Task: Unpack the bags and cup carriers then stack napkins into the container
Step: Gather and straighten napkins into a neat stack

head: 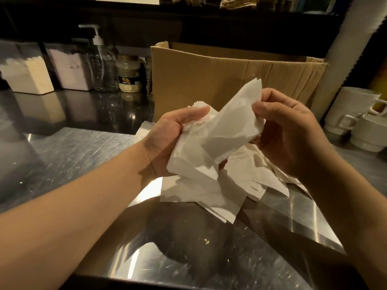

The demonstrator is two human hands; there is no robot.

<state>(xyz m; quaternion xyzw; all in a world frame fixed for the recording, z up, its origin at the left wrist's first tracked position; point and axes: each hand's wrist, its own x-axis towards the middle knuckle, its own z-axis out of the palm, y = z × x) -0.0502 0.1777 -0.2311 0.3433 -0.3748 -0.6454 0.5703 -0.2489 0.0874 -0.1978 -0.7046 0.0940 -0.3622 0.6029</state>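
Both hands held one bunch of napkins (211, 141) above the loose pile (234, 185): the left hand (167, 141) cupped it from beneath, the right hand (287, 130) pinched its top edge (likely squaring it for stacking). Behind them, a cardboard box (230, 80) stood on the steel surface (73, 153), cups (360, 120) at right.

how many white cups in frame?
3, stacked at the right edge: upper cup, cup beneath it, nearest cup. More may be out of frame.
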